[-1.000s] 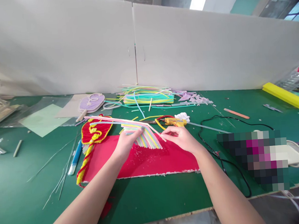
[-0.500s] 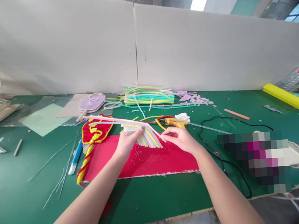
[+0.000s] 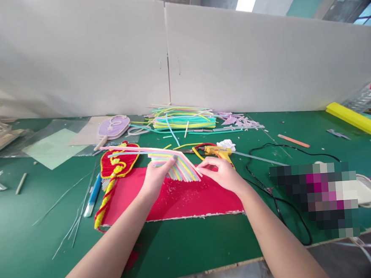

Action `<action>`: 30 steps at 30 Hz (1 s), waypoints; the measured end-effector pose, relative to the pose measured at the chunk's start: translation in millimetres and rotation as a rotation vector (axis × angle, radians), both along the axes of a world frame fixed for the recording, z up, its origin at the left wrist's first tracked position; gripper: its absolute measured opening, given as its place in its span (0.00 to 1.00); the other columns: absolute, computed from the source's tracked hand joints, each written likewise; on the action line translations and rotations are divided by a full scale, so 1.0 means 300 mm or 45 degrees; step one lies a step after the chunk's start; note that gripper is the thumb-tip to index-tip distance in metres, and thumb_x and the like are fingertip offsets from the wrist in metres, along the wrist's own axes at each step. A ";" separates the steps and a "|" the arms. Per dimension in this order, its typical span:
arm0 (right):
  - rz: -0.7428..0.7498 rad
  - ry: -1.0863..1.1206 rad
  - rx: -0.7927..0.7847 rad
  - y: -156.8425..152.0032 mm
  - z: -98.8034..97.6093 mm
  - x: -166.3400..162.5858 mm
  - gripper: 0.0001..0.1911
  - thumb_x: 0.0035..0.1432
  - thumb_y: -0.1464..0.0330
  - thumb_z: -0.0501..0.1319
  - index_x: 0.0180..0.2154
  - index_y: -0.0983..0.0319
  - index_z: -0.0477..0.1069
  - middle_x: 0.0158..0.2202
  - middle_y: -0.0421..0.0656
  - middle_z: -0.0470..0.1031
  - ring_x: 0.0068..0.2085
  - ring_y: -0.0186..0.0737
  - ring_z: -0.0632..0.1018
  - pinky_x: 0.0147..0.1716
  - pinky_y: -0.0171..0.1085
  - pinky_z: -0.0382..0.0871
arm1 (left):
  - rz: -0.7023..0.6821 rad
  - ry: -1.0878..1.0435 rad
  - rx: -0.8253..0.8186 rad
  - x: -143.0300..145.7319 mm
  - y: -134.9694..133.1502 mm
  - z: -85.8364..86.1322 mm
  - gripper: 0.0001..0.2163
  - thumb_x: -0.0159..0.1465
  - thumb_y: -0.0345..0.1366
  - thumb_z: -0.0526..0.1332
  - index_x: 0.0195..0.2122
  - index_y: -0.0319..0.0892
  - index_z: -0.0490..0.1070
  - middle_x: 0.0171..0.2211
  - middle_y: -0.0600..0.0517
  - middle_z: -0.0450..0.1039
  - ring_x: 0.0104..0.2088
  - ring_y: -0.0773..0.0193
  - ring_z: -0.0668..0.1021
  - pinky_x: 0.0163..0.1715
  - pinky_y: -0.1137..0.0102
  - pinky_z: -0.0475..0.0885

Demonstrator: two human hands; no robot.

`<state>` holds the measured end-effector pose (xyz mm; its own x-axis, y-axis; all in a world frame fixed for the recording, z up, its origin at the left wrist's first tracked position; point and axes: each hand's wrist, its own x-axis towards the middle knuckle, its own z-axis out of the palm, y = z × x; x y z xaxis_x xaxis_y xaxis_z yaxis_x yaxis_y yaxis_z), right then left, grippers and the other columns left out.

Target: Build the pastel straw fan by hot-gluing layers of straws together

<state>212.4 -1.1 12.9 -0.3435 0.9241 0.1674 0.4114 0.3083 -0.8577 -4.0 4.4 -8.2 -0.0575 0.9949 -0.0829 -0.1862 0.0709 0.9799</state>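
Observation:
My left hand [image 3: 156,178] is closed on a fan-shaped piece of pastel straws [image 3: 180,168] and holds it just above a red sheet [image 3: 189,200] on the green table. Long pink and blue straws [image 3: 132,150] stick out leftward from the fan's top edge. My right hand [image 3: 219,173] pinches the fan's right end, where the pink straw bends down. A yellow glue gun [image 3: 218,151] lies just behind my right hand.
A red and yellow yarn fan [image 3: 116,166] lies left of the sheet, with a blue pen [image 3: 92,195] beside it. A pile of coloured straws [image 3: 184,118] and a purple fan [image 3: 113,128] lie further back. A black cable [image 3: 271,188] loops on the right. Grey partitions [image 3: 231,59] close the back.
Both hands and the straw fan have shifted slightly away from me and to the left; my grips are unchanged.

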 end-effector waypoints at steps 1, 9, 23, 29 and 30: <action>0.003 -0.004 0.001 0.000 -0.001 0.000 0.11 0.58 0.58 0.61 0.32 0.58 0.75 0.34 0.41 0.78 0.36 0.39 0.77 0.38 0.38 0.70 | 0.001 0.000 -0.002 0.000 0.000 0.000 0.19 0.50 0.49 0.70 0.37 0.40 0.78 0.39 0.47 0.80 0.42 0.50 0.80 0.39 0.64 0.74; 0.016 -0.012 -0.011 -0.002 -0.001 -0.003 0.13 0.58 0.56 0.60 0.31 0.57 0.75 0.33 0.40 0.79 0.35 0.40 0.77 0.39 0.40 0.70 | 0.006 0.005 -0.009 0.001 0.000 0.007 0.18 0.49 0.49 0.70 0.35 0.41 0.78 0.36 0.48 0.81 0.40 0.52 0.80 0.37 0.65 0.74; 0.017 0.006 -0.051 -0.004 -0.004 -0.006 0.12 0.57 0.56 0.61 0.29 0.57 0.75 0.33 0.40 0.79 0.35 0.40 0.77 0.40 0.41 0.69 | 0.009 -0.012 0.008 0.003 -0.002 0.008 0.18 0.49 0.48 0.71 0.35 0.41 0.78 0.36 0.49 0.81 0.40 0.52 0.80 0.38 0.65 0.73; 0.033 -0.017 -0.035 -0.002 -0.011 -0.005 0.11 0.57 0.58 0.62 0.31 0.57 0.76 0.34 0.40 0.79 0.35 0.40 0.77 0.39 0.39 0.69 | 0.016 -0.014 0.026 0.000 -0.001 0.003 0.18 0.48 0.48 0.71 0.36 0.41 0.78 0.36 0.49 0.81 0.39 0.52 0.80 0.38 0.65 0.73; 0.039 -0.018 -0.034 -0.002 -0.011 -0.004 0.11 0.57 0.58 0.62 0.31 0.57 0.76 0.33 0.40 0.79 0.35 0.40 0.77 0.39 0.39 0.69 | 0.014 -0.013 0.028 -0.001 -0.001 0.002 0.18 0.49 0.48 0.71 0.36 0.41 0.78 0.36 0.49 0.81 0.39 0.52 0.80 0.38 0.65 0.73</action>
<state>211.1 -1.7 9.6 -0.3737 0.9172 0.1379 0.4142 0.2981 -0.8600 -4.2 3.9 -7.6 -0.0677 0.9958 -0.0620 -0.1971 0.0476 0.9792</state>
